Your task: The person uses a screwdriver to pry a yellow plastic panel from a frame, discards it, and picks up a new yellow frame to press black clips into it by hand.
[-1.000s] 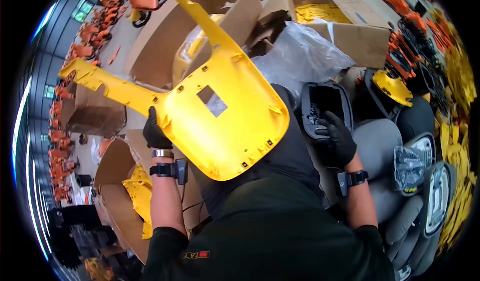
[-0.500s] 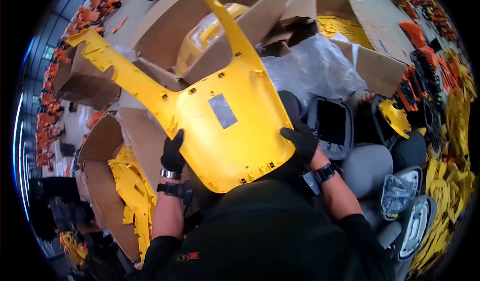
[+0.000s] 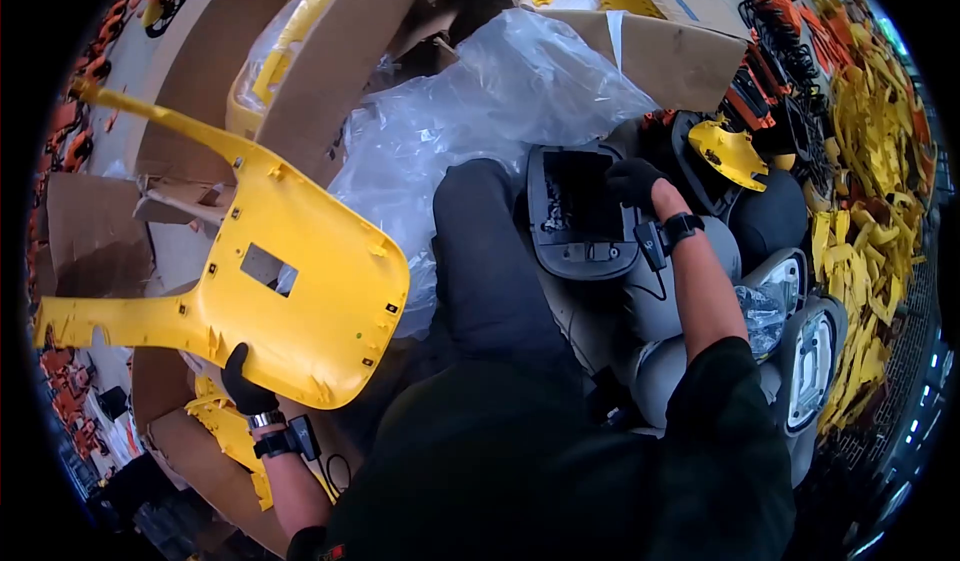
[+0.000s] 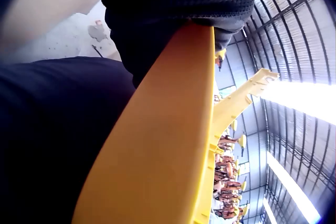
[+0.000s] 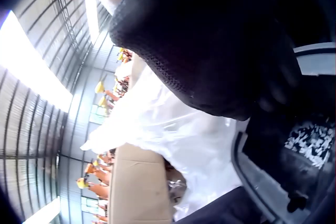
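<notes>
The yellow panel (image 3: 325,311) is pinched at its edge by the left hand's (image 3: 245,381) fingers; the right hand (image 3: 632,183) is held at the dark bin (image 3: 584,262), its fingers' state unclear.

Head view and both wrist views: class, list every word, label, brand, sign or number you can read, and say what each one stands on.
None can be read.
Red mark on the dark shirt: too small and cut off to read.
Pale mark on the black wrist device: too small to read.
Yellow panel: no lettering can be made out.
</notes>
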Motion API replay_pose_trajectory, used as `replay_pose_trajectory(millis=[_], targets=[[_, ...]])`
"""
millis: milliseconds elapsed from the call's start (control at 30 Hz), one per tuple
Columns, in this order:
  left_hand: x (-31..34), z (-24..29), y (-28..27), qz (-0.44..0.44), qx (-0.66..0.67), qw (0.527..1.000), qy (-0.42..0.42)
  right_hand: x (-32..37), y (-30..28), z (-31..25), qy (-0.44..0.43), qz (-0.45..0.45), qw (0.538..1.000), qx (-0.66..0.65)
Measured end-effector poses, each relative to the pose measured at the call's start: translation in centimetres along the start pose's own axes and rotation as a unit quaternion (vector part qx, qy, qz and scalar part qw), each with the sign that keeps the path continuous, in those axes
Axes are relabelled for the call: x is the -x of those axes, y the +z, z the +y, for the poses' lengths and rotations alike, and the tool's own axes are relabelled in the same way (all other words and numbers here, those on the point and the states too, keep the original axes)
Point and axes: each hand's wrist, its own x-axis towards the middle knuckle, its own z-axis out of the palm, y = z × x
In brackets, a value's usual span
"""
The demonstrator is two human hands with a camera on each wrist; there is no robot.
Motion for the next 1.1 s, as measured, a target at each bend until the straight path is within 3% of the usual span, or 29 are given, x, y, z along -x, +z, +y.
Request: replay_pose_trajectory(millis=[67,133,200,233,267,400,467,700,1100], targets=[[1.2,1.0,1.6,-0.005,0.074,0.993,-0.093,-5.2,1.8,4.8,-0.186,-0.079,0.965,0.167],[1.4,0.2,1.6,0.041,0.067,0.991,-0.108,-8.0,3.9,3.2,-0.250,-0.211,0.862,0.388],[1.1,-1.0,-0.6,0.046,0.009,0.995,-0.088,-11.2,7.4,5.1,-0.144,-0.204,0.924,0.290],[1.8,-0.3,1.0,0.068,-0.005,0.993,-0.099,-13.0,9.1,6.5,-0.054,-0.212,0.946,0.241],[2.2,0.0,1.1,0.084,-0.072,0.991,-0.080,-14.0,10.1,7.0,0.005,-0.205,0.958,0.202],[2.7,2.0,3.5,0.046,-0.041,0.979,-0.192,-16.8,12.6,7.4,0.124,-0.171,0.971,0.114],[2.5,2.2,2.2,0.073,-0.098,0.976,-0.183,-18.6,14.7,8.8,0.140,-0.171,0.971,0.089],[2.0,3.9,5.2,0.104,-0.180,0.953,-0.222,-20.6,23.4,13.3,0.147,-0.203,0.968,0.035],[1.6,3.6,7.7,0.123,-0.213,0.943,-0.225,-20.5,30.5,15.0,0.096,-0.241,0.965,0.029]])
